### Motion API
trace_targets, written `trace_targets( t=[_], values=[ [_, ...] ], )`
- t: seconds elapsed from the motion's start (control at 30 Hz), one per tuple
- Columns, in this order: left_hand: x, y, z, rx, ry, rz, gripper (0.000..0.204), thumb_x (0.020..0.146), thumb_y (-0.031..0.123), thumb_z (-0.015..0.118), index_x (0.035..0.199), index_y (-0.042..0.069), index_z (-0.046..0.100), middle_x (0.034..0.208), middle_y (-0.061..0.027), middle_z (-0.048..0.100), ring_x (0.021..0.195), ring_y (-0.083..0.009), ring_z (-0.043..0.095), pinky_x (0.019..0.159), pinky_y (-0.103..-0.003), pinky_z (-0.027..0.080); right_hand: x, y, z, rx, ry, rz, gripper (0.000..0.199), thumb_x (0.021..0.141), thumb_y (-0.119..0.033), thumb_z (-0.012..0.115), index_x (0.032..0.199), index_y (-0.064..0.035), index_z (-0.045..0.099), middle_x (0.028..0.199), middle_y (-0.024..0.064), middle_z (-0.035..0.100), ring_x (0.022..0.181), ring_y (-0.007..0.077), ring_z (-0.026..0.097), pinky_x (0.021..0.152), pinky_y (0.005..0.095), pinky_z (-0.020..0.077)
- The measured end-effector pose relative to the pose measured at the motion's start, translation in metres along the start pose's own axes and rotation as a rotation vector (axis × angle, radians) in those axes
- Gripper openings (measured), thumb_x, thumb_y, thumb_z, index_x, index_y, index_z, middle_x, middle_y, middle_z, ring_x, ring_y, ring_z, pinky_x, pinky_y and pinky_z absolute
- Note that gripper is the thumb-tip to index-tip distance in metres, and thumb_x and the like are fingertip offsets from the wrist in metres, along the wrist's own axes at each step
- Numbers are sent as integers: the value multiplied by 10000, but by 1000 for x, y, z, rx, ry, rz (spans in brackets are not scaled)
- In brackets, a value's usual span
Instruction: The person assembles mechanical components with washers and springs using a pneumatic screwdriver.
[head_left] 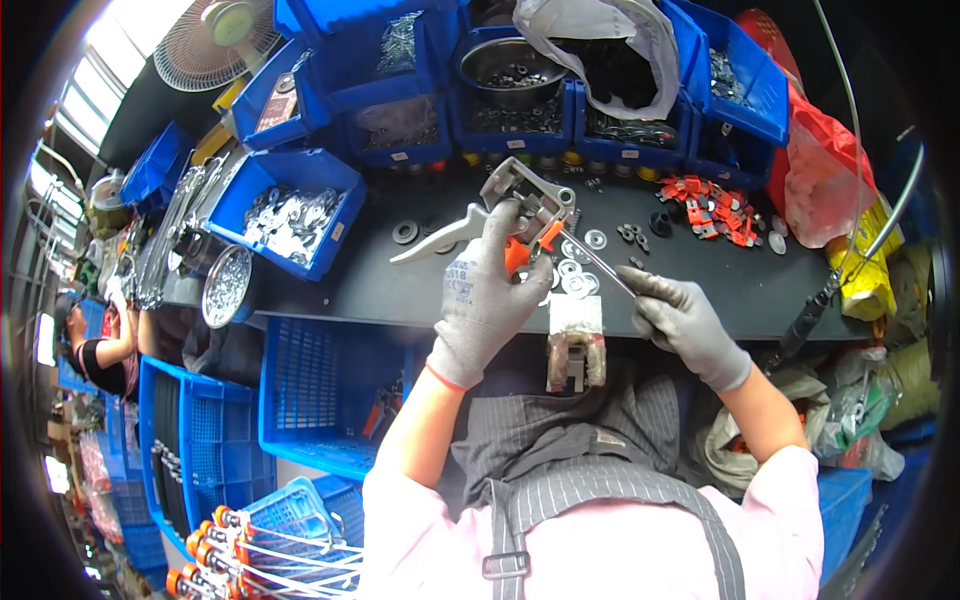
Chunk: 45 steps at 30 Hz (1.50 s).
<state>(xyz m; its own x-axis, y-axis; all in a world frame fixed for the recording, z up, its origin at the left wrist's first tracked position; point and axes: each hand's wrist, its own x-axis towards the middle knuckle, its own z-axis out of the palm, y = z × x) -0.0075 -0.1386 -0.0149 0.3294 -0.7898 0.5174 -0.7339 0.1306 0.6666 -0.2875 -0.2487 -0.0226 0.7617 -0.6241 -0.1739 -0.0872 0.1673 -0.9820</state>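
My left hand (pixel 485 305), in a grey glove, is closed round a grey metal caulking gun handle (pixel 436 241) with orange parts, held above the dark workbench. A thin metal rod (pixel 600 264) runs from the handle down toward my right. The gloved fingers of my right hand (pixel 692 328) pinch the rod's lower end. Below the handle lie several shiny washers (pixel 574 281). At the bench's front edge, between my hands, stands a worn metal fixture (pixel 577 316) with a forked lower part.
Blue bins (pixel 400 120) of small metal parts line the back. Small orange parts (pixel 708 210) lie in a pile at right. A blue bin (pixel 345 195) and a round bowl (pixel 228 285) stand at left. Blue crates (pixel 300 385) sit below. A person (pixel 105 345) works far left.
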Motion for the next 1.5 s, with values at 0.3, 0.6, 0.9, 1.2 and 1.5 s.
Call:
trace_targets(
  t=[0.3,0.6,0.9,1.2,1.5],
  values=[
    [-46,28,-24,-22,-2,141,769,870,95,885,1545,39,522,1174,-175,765,1029,-295,796,923,-395,630,-23,0,26,581,-282,231,460,1171,-148,555,1629,-105,567,791,-33,542,546,20,322,490,202,283],
    [-151,88,-65,-248,-566,87,709,845,47,891,1507,13,640,1463,-249,655,1325,-406,662,1134,-508,530,-22,164,7,-1413,220,-200,186,1051,-238,669,1109,-66,710,1014,171,764,914,381,774,795,520,623],
    [-201,19,76,-45,-633,101,473,988,187,702,1429,23,649,1183,-307,635,949,-488,688,803,-537,580,11,455,21,-840,-97,3,418,1016,-383,669,1183,-11,760,1178,258,788,1083,399,784,944,490,610],
    [-172,-75,66,-370,-940,-18,340,994,170,737,1312,53,763,1243,-221,707,1170,-418,696,1031,-510,549,-84,261,-87,-986,692,-148,277,1023,-249,778,1203,-39,800,1128,186,801,1024,350,783,911,447,619],
    [-6,-68,94,305,-288,232,368,945,52,738,1312,84,760,1210,-155,756,1094,-366,740,924,-470,601,-338,507,-377,-973,1308,672,523,1104,-439,650,1295,37,750,1278,250,800,1146,410,771,972,506,578]
  ],
)
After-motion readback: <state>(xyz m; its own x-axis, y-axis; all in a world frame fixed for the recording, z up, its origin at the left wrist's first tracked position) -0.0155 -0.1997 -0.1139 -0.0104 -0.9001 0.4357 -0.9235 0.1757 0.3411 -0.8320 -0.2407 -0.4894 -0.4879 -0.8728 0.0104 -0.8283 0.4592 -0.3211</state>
